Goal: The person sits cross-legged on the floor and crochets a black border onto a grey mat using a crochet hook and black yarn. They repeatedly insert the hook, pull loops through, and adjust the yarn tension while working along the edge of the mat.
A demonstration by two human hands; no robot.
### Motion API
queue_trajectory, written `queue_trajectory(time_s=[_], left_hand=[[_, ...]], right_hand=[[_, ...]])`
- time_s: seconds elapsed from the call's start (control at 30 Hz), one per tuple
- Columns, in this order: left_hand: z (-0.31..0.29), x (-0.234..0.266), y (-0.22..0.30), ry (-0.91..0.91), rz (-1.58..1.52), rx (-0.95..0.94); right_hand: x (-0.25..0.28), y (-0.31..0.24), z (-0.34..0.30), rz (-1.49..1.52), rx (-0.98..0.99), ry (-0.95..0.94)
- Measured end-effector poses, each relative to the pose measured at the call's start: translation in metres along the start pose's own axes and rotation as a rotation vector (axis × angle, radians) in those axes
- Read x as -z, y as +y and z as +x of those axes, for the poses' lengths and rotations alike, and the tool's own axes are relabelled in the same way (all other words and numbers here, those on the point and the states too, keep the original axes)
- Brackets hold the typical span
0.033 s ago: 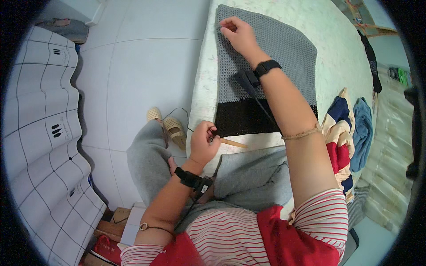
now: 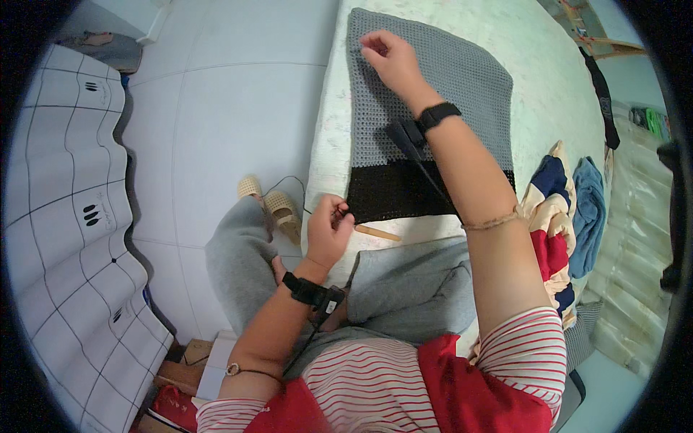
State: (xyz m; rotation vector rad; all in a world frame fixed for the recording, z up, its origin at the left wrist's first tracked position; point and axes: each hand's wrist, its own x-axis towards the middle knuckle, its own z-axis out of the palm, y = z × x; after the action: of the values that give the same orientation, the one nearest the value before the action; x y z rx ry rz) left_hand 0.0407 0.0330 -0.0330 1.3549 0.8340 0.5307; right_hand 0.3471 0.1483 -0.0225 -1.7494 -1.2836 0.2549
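Observation:
A crocheted piece [image 2: 473,94], mostly grey with a black band along its near end, lies spread over a pale bed or table cover. At its near left corner my left hand [image 2: 330,234] has its fingers curled and pinched on the black edge; a thin dark yarn strand runs off to the left. Just right of that hand, a crochet hook's light tan handle [image 2: 380,233] points rightward; its tip is hard to see. My right hand [image 2: 395,63] hovers over the far left part of the grey area, fingers loosely bent, thumb apart from them, nothing visible between them.
A cream, navy and red garment [image 2: 552,224] and a blue cloth [image 2: 588,216] lie bunched on the right. My grey-trousered leg [image 2: 242,252] and beige clogs [image 2: 283,216] are at the left edge. White checked fabric [image 2: 72,195] hangs far left; boxes [image 2: 180,375] stand below.
My left hand has shifted slightly left, and the hook's handle shows more fully beside it. My right hand has moved slightly right and nearer. The crocheted piece appears a touch farther left.

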Motion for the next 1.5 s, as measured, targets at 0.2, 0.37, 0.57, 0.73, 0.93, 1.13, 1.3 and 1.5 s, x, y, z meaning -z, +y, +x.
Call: queue_trajectory(time_s=[0.2, 0.37, 0.57, 0.73, 0.93, 1.13, 1.3, 1.5], left_hand=[[0.029, -0.005, 0.004, 0.111, 0.03, 0.29], [0.035, -0.006, 0.007, 0.074, 0.245, 0.135], [0.038, -0.009, 0.003, 0.099, 0.29, 0.187], [0.039, -0.009, -0.002, 0.092, 0.221, 0.168], [0.037, -0.005, 0.0, 0.069, 0.302, 0.209], [0.032, -0.006, 0.006, 0.063, 0.207, 0.253], [0.032, -0.012, 0.009, 0.031, 0.298, 0.197], [0.036, -0.011, 0.011, 0.003, 0.349, 0.193]], right_hand=[[0.121, 0.022, -0.09, -0.261, -0.151, 0.011], [0.258, 0.065, -0.188, -0.337, -0.601, 0.172], [0.326, 0.064, -0.296, -0.24, -0.898, 0.016], [0.311, 0.038, -0.323, -0.237, -0.991, 0.065], [0.293, 0.027, -0.327, -0.568, -0.753, -0.012], [0.324, 0.05, -0.341, 0.484, -1.269, 0.29], [0.316, 0.061, -0.346, 0.028, -1.215, 0.09], [0.308, 0.073, -0.317, -0.112, -0.749, 0.241]])
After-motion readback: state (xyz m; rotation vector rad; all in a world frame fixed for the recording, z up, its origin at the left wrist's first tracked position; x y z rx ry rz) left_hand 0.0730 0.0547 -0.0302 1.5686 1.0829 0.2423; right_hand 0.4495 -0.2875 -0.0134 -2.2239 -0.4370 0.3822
